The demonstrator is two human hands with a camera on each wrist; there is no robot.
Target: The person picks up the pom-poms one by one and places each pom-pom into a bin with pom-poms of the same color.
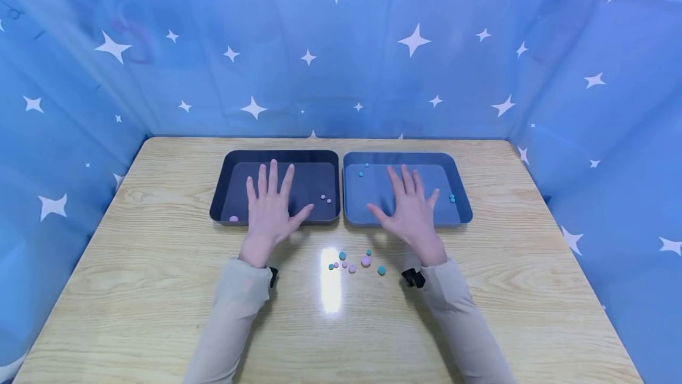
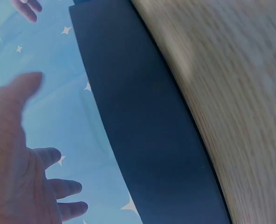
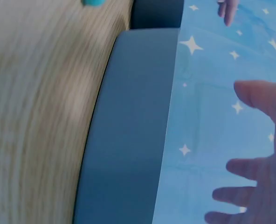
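My left hand point(image 1: 269, 213) is spread above the dark tray point(image 1: 226, 186), fingers straight and holding nothing. Two small lilac balls point(image 1: 322, 197) lie at that tray's right side, and a larger lilac ball point(image 1: 234, 218) sits in its near left corner. Over the blue tray point(image 1: 460, 189) hovers my right hand point(image 1: 411, 213), likewise spread, with nothing in it. That tray contains several small teal balls point(image 1: 360, 174). Both wrist views show the hands above the near tray walls. In front, several loose lilac balls point(image 1: 365, 261) and teal balls point(image 1: 381, 270) are scattered on the table.
The two trays stand side by side toward the back of the wooden table point(image 1: 160, 289). A blue curtain point(image 1: 330, 76) with white stars surrounds the table's back and sides. Light reflects off the tabletop beside the loose balls.
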